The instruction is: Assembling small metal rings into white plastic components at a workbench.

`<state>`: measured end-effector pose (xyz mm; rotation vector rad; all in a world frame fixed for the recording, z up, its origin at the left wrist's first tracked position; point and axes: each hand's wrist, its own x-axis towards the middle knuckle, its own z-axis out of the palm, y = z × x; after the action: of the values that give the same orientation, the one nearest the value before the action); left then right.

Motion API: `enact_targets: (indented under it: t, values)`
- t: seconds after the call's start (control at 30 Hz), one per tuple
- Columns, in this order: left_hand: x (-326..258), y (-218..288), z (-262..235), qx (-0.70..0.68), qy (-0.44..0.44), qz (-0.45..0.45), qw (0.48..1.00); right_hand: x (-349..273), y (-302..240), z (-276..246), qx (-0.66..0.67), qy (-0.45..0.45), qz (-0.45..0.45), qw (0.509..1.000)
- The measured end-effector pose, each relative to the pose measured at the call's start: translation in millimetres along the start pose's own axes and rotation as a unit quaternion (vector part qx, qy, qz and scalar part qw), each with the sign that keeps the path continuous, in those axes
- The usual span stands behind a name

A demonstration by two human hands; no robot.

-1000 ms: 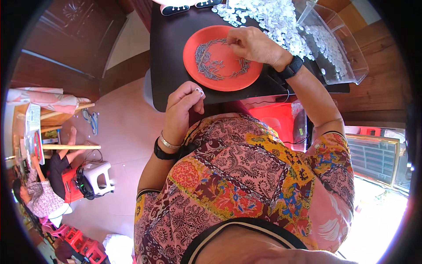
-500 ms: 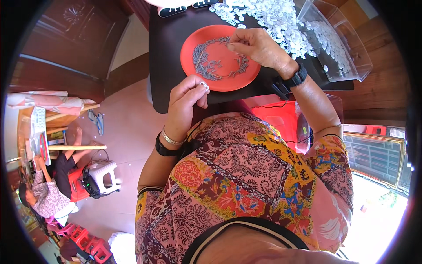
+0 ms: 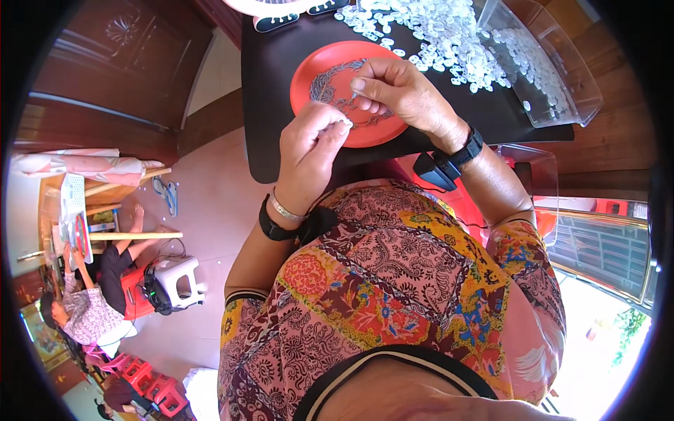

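An orange-red round plate (image 3: pixel 312 70) lies on a black table (image 3: pixel 270 105) and holds a ring of small dark metal pieces. My left hand (image 3: pixel 309 144) hovers over the plate's near edge with its fingertips pinched on a small white piece. My right hand (image 3: pixel 400 91) rests over the middle of the plate, its fingers curled down among the dark pieces; whether it grips one I cannot tell. A heap of small white pieces (image 3: pixel 449 35) lies on the table just beyond the plate.
A clear plastic box (image 3: pixel 554 70) with more white pieces stands at the table's right end. A red stool (image 3: pixel 463 203) is under the table. At the far left another person (image 3: pixel 91 302) sits by a low table and a white stool (image 3: pixel 179 277).
My left hand has risen from the table's near edge to the plate. My right hand has slid from the plate's far right rim toward its middle. The view has tilted.
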<state>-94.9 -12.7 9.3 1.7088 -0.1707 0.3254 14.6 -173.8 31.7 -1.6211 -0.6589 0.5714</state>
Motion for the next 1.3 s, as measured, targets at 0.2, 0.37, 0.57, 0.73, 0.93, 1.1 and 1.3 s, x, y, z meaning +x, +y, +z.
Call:
enact_targets:
  t: [0.2,0.37,0.57,0.73,0.93,1.1,1.3]
  values:
    - [15,0,7,0.178,0.003,0.145,0.973,-2,5,9,0.031,-0.015,-0.035,0.999]
    - [20,0,6,0.139,-0.036,0.132,0.981,-4,5,3,0.009,-0.054,-0.027,0.998]
    - [20,-2,3,0.030,-0.066,0.041,0.997,-8,6,8,-0.003,-0.046,-0.064,0.997]
    - [23,-11,0,-0.133,-0.038,-0.046,0.989,-9,12,14,0.059,-0.042,-0.071,0.995]
    - [23,-11,-2,-0.192,-0.034,-0.086,0.977,-6,16,8,0.002,-0.005,-0.116,0.993]
    - [26,-23,-1,-0.035,0.014,-0.006,0.999,-8,11,-1,-0.061,0.056,-0.117,0.990]
    - [21,-11,-1,-0.025,-0.006,-0.059,0.998,-15,5,-1,-0.067,0.037,-0.134,0.988]
